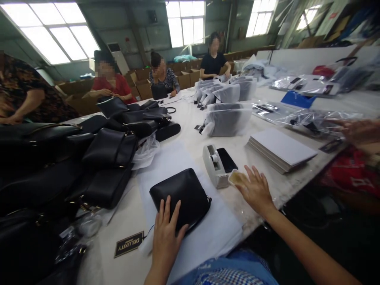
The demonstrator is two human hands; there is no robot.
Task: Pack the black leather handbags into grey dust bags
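Observation:
A small black bag (181,194) lies on a sheet of white tissue paper (219,233) in front of me. My left hand (166,233) rests flat on its near side, fingers spread. From the bag's left side a dark hang tag (129,244) with gold lettering trails onto the table on a cord. My right hand (257,192) is at a small pale dish with a yellowish pad (236,178); its fingers are stretched out, and the thumb side overlaps the dish. A grey tape dispenser (215,168) stands just left of that dish, with a black phone (227,159) beside it.
Black bags (109,150) are heaped on the left. Tissue-wrapped bags (227,120) stand in rows farther back. On the right are a stack of white boards (282,148) and clear plastic bags (314,118). Several people work around the table (184,138); another person's hand (362,132) reaches in at right.

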